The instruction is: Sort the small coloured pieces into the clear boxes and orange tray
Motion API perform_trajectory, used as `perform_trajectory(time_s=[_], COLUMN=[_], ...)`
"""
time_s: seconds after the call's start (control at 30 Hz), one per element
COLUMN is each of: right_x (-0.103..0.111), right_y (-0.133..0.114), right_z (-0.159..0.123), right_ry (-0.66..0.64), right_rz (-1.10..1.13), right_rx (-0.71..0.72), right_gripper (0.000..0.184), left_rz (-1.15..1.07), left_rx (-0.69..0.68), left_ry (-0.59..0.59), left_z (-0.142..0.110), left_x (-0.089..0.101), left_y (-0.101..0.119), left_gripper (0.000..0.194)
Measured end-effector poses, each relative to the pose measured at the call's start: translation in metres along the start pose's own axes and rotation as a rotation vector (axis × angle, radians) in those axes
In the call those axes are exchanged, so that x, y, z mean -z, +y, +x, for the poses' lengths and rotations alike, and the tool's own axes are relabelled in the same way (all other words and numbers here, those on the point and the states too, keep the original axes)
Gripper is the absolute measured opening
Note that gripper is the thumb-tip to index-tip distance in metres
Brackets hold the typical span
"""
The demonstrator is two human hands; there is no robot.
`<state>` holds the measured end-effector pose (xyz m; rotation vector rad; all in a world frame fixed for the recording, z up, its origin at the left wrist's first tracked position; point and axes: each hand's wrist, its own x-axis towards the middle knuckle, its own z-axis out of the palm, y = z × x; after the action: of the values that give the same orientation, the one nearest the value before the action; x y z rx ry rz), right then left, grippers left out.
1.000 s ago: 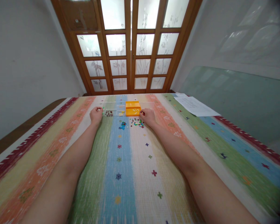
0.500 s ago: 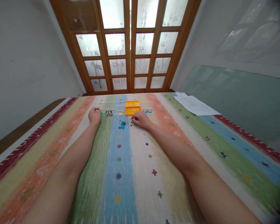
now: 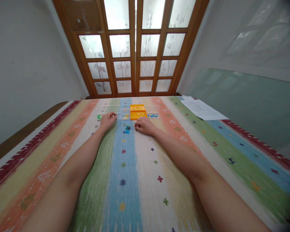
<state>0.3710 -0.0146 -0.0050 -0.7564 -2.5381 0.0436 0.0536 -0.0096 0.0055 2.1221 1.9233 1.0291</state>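
Note:
My left hand (image 3: pixel 108 120) has its thumb and fingers pinched together over a clear plastic box (image 3: pixel 122 111), covering the place of the dark red pieces. Whatever is between those fingertips is too small to make out. Small green pieces (image 3: pixel 99 117) lie to its left, yellow pieces (image 3: pixel 127 115) to its right. My right hand (image 3: pixel 145 125) is low over the cloth in front of an orange open box (image 3: pixel 137 108), fingers curled and hiding most of the loose pieces there. Its grip is hidden too. Between both hands lies a small pile of blue and mixed pieces (image 3: pixel 127 129).
White pieces (image 3: pixel 141 113) lie in the orange box; blue pieces (image 3: pixel 152 115) sit in a clear box to its right. A striped tablecloth (image 3: pixel 123 199) covers the table. Paper sheets (image 3: pixel 203 109) lie at the far right, near a greenish glass panel (image 3: pixel 244 100).
My right hand has moved left and nearer, from the orange box's right edge to the loose pieces. My left hand has shifted right, from the green pieces to the dark red ones.

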Motion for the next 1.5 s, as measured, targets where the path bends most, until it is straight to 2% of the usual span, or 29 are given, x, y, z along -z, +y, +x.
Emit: perform_trajectory(time_s=[0.13, 0.27, 0.43, 0.7, 0.83, 1.03, 1.3, 1.5], right_x=[0.003, 0.007, 0.006, 0.004, 0.007, 0.005, 0.007, 0.006], right_y=[-0.005, -0.010, -0.007, 0.000, 0.001, 0.002, 0.001, 0.002], right_z=[0.000, -0.001, -0.001, -0.002, -0.003, -0.003, -0.002, -0.002], right_ry=[-0.027, -0.079, -0.065, 0.076, 0.103, 0.113, 0.110, 0.109], right_rz=[0.023, 0.057, 0.022, 0.008, 0.009, 0.009, 0.004, 0.006], right_rx=[0.024, 0.030, 0.001, -0.146, -0.181, -0.176, -0.182, -0.182], right_gripper=[0.012, 0.007, 0.010, 0.011, 0.011, 0.011, 0.012, 0.011], left_rz=[0.043, 0.101, 0.123, 0.122, 0.145, 0.168, 0.182, 0.173], left_rx=[-0.274, -0.370, -0.356, -0.361, -0.370, -0.359, -0.295, -0.254], left_ry=[-0.223, -0.342, -0.366, -0.409, -0.438, -0.457, -0.397, -0.336], left_z=[-0.010, -0.018, -0.025, -0.037, -0.041, -0.042, -0.046, -0.042], left_x=[-0.006, -0.009, -0.009, -0.015, -0.018, -0.022, -0.029, -0.026], left_y=[0.024, 0.043, 0.060, 0.088, 0.098, 0.102, 0.105, 0.102], left_gripper=[0.028, 0.026, 0.028, 0.029, 0.029, 0.025, 0.026, 0.026])
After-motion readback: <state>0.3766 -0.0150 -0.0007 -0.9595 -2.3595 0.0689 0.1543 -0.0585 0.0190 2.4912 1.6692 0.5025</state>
